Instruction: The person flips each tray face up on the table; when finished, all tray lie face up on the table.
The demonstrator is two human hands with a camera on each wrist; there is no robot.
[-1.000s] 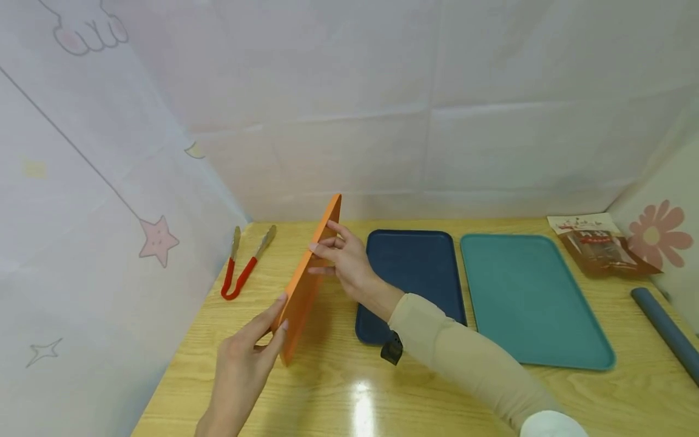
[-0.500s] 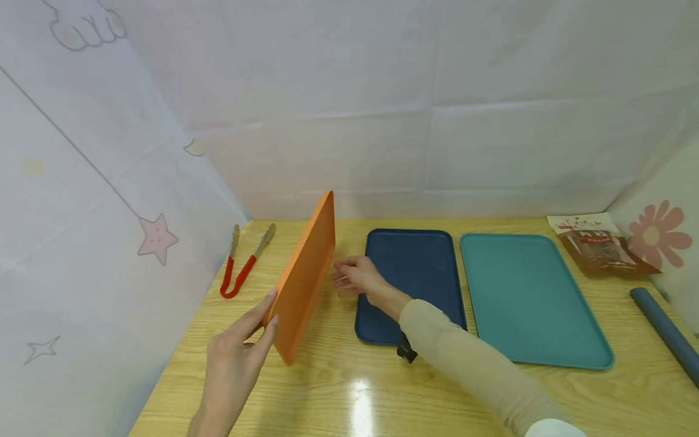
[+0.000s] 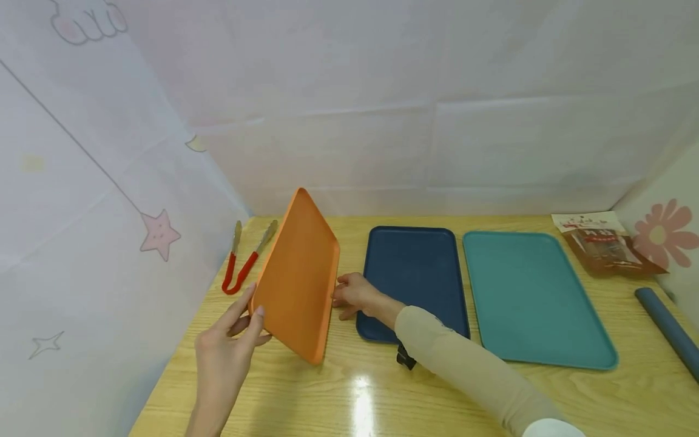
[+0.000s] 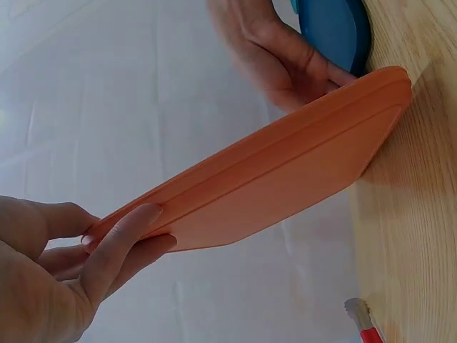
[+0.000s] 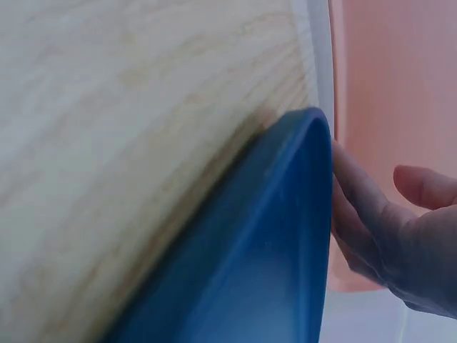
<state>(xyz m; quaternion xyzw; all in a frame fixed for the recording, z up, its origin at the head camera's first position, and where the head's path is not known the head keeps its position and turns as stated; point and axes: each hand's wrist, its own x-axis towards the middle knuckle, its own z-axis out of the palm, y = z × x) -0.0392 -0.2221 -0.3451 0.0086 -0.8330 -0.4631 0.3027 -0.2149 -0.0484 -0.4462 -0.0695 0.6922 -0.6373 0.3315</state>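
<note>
An orange tray [image 3: 300, 279] stands tilted up on its right long edge, its inner face turned to the right. My left hand [image 3: 226, 349] pinches its raised near-left corner between thumb and fingers; the left wrist view shows its underside [image 4: 271, 189]. By the lowered right edge is my right hand [image 3: 357, 294], fingers extended and thumb apart in the right wrist view. Its fingertips are at or very near the rim; whether they touch cannot be told. A dark blue tray [image 3: 415, 267] lies flat just right of it, partly under my right forearm.
Red-handled tongs [image 3: 240, 267] lie at the table's left, behind the raised tray. Farther right are a teal tray [image 3: 537, 297], a brown food packet [image 3: 603, 246] and a dark grey roll [image 3: 668, 325]. A white printed curtain [image 3: 349, 109] rises behind the table [image 3: 393, 394].
My right hand has let go of the orange tray's upper edge and moved down to its lower right edge. My left hand has shifted left, leaning the tray over so its inner face shows.
</note>
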